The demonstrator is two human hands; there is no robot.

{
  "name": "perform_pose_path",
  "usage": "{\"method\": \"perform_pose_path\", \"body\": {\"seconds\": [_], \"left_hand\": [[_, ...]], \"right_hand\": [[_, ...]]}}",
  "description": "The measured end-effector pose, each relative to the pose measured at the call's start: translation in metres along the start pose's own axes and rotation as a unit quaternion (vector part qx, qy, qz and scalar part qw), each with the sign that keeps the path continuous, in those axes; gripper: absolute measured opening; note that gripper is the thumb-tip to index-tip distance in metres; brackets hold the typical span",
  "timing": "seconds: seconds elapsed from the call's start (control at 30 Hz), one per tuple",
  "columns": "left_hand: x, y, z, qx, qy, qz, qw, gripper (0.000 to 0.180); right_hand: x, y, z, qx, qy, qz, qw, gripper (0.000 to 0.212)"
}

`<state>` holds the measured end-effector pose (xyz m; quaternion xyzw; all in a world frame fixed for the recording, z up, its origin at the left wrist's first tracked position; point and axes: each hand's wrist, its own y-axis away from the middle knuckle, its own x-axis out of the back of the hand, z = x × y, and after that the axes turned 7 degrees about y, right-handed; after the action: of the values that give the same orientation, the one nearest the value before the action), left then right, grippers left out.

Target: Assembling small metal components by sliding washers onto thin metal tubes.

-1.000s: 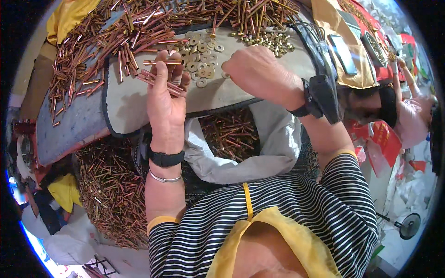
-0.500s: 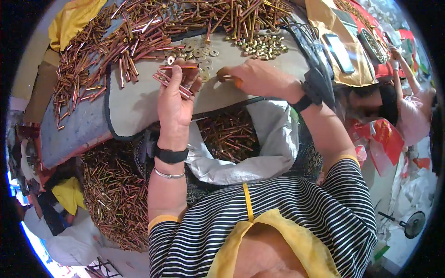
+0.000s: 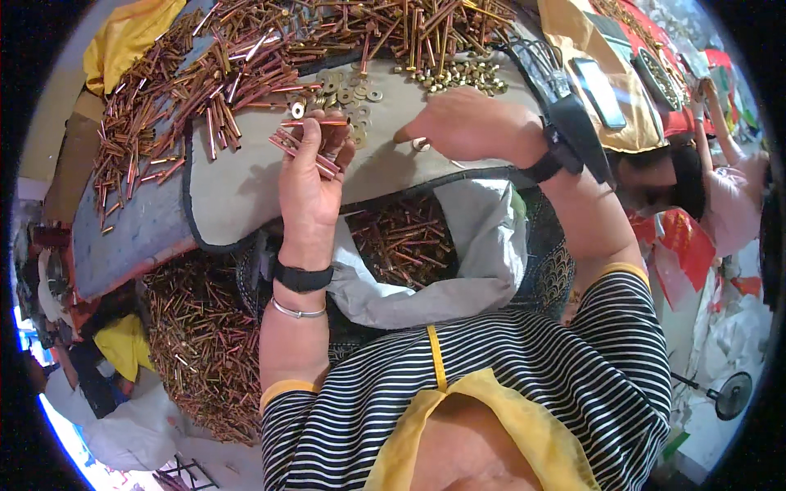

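My left hand [image 3: 309, 184] is closed around several copper-coloured metal tubes [image 3: 304, 149], its thumb pressed over them. One tube lies crosswise at the fingertips. To the right, my right hand [image 3: 475, 127] hovers low over the grey mat with its fingers curled together. A small pale bit shows under its fingers, too little to name. Between the hands lie flat brass-coloured washers [image 3: 350, 94], some overlapping. Just beyond my right hand is a pile of small nuts [image 3: 463, 78].
Heaps of copper-coloured tubes [image 3: 213, 90] and bolts [image 3: 426, 33] cover the far table. A white sack [image 3: 491, 245] of finished-looking metal pieces sits at my lap. Another large heap [image 3: 205, 352] lies lower left. A phone [image 3: 598, 92] rests at right; another person's arms [image 3: 711, 110] work beyond.
My right hand has moved to the right and slightly away from my left hand, nearer the nuts. My left hand keeps its tubes, almost still.
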<state>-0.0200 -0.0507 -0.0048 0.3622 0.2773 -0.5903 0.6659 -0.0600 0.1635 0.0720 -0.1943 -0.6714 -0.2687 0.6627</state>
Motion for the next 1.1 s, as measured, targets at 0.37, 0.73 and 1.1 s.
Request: {"method": "perform_pose_path", "body": {"seconds": [0.37,0.73,1.1], "left_hand": [[-0.003,0.002,-0.007,0.019,0.000,-0.017,1.000,0.018],[-0.020,0.009,-0.008,0.064,-0.025,-0.016,0.998,0.020],[-0.031,0.012,-0.022,0.082,-0.065,-0.042,0.994,0.025]], "right_hand": [[-0.031,0.029,-0.009,-0.135,-0.215,0.249,0.935,0.030],[-0.011,0.021,-0.028,-0.110,-0.306,0.280,0.904,0.024],[-0.032,0.014,-0.027,-0.106,-0.244,0.442,0.857,0.045]]}}
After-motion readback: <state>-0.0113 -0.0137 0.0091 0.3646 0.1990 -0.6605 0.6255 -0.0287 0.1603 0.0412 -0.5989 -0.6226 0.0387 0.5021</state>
